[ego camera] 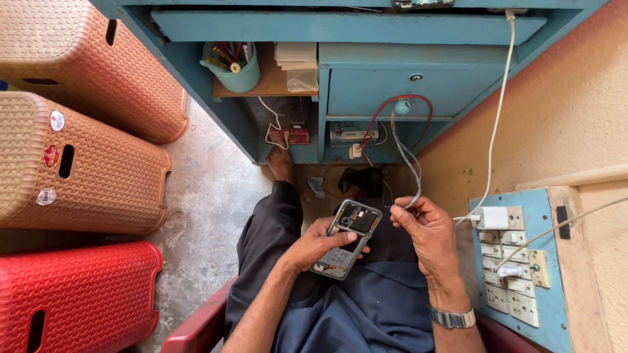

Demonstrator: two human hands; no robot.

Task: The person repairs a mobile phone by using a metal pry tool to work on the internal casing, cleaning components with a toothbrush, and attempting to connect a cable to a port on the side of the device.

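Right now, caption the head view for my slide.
Left hand holds an opened phone; right hand pinches thin wires.

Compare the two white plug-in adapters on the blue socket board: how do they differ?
The upper white adapter is a larger, blocky cube near the blue socket board's top edge; the lower white adapter is smaller and flatter, sitting mid-board. The upper one's cable climbs to the desk top; the lower one's cable runs off right. Both are white and plugged in.

left hand (318,245): fingers curled, gripping | right hand (422,229): fingertips pinched
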